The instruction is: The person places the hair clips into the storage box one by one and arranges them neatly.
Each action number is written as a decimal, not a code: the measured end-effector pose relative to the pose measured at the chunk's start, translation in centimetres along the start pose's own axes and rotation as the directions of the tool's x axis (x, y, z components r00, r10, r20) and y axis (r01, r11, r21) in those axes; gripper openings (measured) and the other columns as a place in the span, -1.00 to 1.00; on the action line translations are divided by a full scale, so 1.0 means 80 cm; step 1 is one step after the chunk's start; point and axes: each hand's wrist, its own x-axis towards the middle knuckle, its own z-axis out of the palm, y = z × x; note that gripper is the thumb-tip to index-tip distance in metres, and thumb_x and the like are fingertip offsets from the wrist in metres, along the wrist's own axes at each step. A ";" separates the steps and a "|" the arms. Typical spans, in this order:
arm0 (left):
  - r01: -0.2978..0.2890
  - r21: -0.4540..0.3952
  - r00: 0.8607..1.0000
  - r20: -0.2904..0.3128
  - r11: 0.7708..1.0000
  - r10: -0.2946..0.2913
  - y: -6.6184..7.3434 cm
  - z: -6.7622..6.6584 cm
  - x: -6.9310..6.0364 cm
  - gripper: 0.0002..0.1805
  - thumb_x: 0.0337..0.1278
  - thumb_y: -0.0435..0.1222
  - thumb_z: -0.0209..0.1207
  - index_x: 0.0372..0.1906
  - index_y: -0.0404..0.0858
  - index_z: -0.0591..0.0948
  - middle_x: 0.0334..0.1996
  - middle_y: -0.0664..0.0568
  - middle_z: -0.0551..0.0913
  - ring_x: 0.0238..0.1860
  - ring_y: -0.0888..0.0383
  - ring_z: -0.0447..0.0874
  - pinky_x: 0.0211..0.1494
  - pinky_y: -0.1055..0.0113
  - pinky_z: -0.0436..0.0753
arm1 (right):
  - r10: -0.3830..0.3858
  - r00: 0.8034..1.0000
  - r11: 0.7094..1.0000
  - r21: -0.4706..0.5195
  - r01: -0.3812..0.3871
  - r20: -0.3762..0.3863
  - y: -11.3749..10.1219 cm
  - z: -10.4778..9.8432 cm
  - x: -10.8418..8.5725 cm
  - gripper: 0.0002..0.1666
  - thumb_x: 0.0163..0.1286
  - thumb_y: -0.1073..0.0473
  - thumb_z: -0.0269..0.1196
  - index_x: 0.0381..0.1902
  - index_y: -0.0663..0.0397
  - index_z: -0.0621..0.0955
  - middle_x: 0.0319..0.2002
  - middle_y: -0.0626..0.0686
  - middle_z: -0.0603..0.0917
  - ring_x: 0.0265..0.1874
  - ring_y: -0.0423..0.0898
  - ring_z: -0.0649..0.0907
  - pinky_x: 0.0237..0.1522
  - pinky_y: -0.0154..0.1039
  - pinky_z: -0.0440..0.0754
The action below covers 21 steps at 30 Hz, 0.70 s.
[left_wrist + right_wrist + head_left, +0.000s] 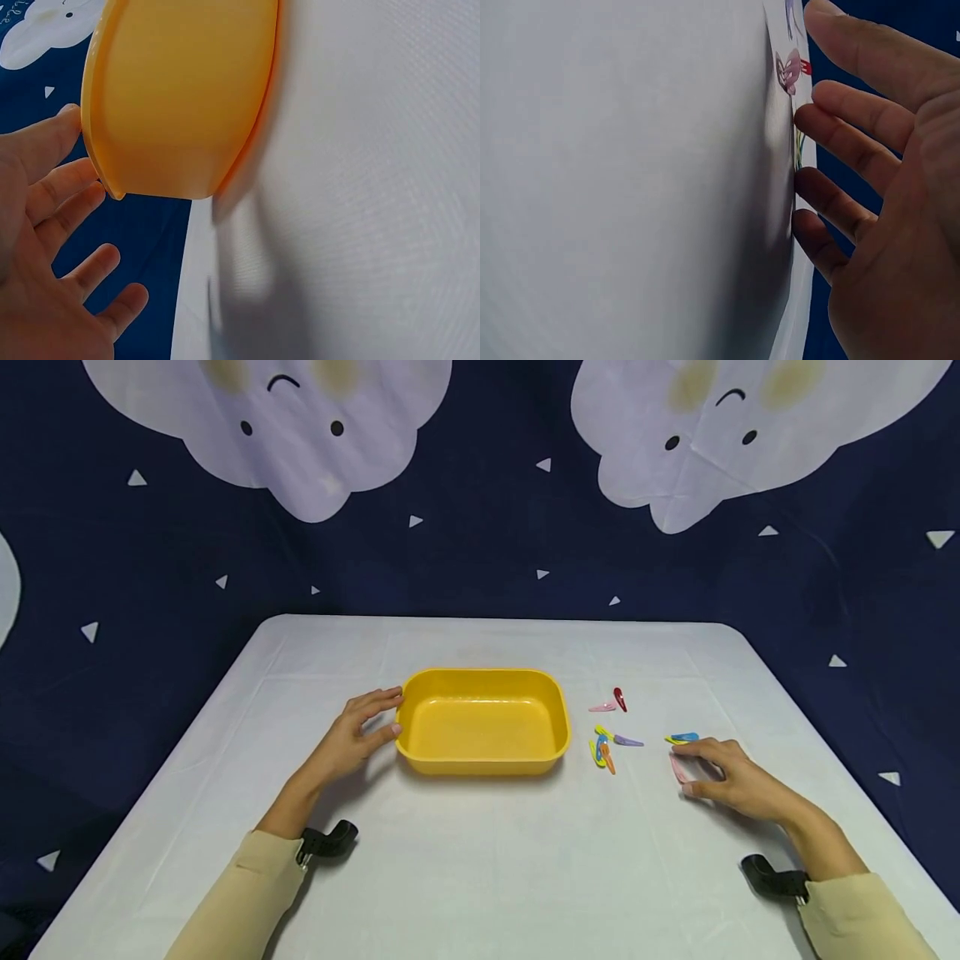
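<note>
A yellow plastic basin (483, 767) stands on the white table. At its left end my left hand (360, 733) touches the rim with fingers spread. In the left wrist view, the left fingers (64, 187) lie along the outer edge of the basin (180, 97). On the right side, my right hand (738, 777) hovers low with thumb and forefinger parted around a pink hair clip (678, 769). Just beyond those fingers lie blue (686, 737) and yellow hair clips, partly covered. The right wrist view shows the right hand (885, 157) with a pink clip (792, 73) past its fingertips.
Between basin and right hand are several hair clips: a red one (619, 698), a pink one (602, 707), a purple one (628, 742) and an orange one (608, 758), beside yellow and blue ones. A dark blue cloud-print cloth (495, 552) hangs behind the table.
</note>
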 end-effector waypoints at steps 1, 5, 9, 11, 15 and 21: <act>0.001 -0.001 1.000 0.004 1.000 -0.001 0.000 0.000 0.000 -0.49 0.20 -0.24 0.19 0.26 -0.26 0.46 0.38 -0.05 0.34 0.42 -0.09 0.11 0.42 -0.17 0.12 | 0.001 1.000 1.000 0.001 -0.001 0.006 0.000 -0.001 0.000 -0.31 0.11 0.07 0.39 0.22 0.05 0.47 0.18 0.25 0.48 0.13 0.11 0.25 0.02 -0.18 0.15; 0.006 -0.001 1.000 0.017 1.000 -0.005 0.000 0.000 0.000 -0.49 0.21 -0.24 0.19 0.26 -0.25 0.45 0.38 -0.05 0.34 0.43 -0.08 0.09 0.43 -0.17 0.12 | 0.023 0.999 1.000 0.013 -0.023 0.036 0.001 -0.004 0.001 -0.28 0.10 0.05 0.40 0.24 0.02 0.45 0.21 0.25 0.45 0.14 0.12 0.24 0.06 -0.04 0.20; 0.013 -0.008 1.000 0.019 1.000 -0.012 0.001 0.000 -0.001 -0.48 0.21 -0.23 0.18 0.27 -0.24 0.45 0.38 -0.03 0.33 0.43 -0.07 0.09 0.43 -0.15 0.12 | 0.036 0.998 0.999 0.015 -0.037 0.054 0.003 -0.007 0.004 -0.29 0.10 0.03 0.40 0.23 -0.02 0.46 0.22 0.23 0.45 0.13 0.11 0.23 0.05 0.06 0.23; 0.021 -0.015 1.000 0.020 1.000 -0.021 0.001 -0.001 -0.001 -0.48 0.22 -0.22 0.18 0.28 -0.23 0.44 0.39 -0.02 0.33 0.44 -0.06 0.09 0.44 -0.15 0.13 | 0.030 0.998 0.999 0.011 -0.030 0.048 0.003 -0.007 0.005 -0.30 0.10 0.03 0.40 0.21 -0.03 0.48 0.20 0.19 0.46 0.12 0.06 0.24 0.03 -0.03 0.22; 0.038 -0.043 0.999 0.035 0.998 -0.037 0.002 -0.001 -0.002 -0.47 0.22 -0.22 0.17 0.29 -0.23 0.42 0.40 -0.01 0.30 0.44 -0.06 0.06 0.43 -0.18 0.14 | 0.011 0.999 1.000 -0.002 -0.011 0.033 0.007 -0.006 0.007 -0.33 0.11 0.03 0.40 0.20 -0.05 0.50 0.18 0.12 0.48 0.09 -0.06 0.22 0.01 -0.17 0.19; 0.036 -0.041 0.998 0.050 0.998 -0.034 0.001 -0.001 -0.001 -0.46 0.23 -0.21 0.16 0.30 -0.23 0.41 0.41 -0.01 0.28 0.44 -0.07 0.06 0.42 -0.18 0.15 | -0.013 1.000 1.000 -0.027 0.013 0.004 0.015 -0.003 0.007 -0.34 0.11 0.03 0.40 0.19 -0.03 0.52 0.15 0.06 0.50 0.01 -0.44 0.15 -0.04 -0.36 0.15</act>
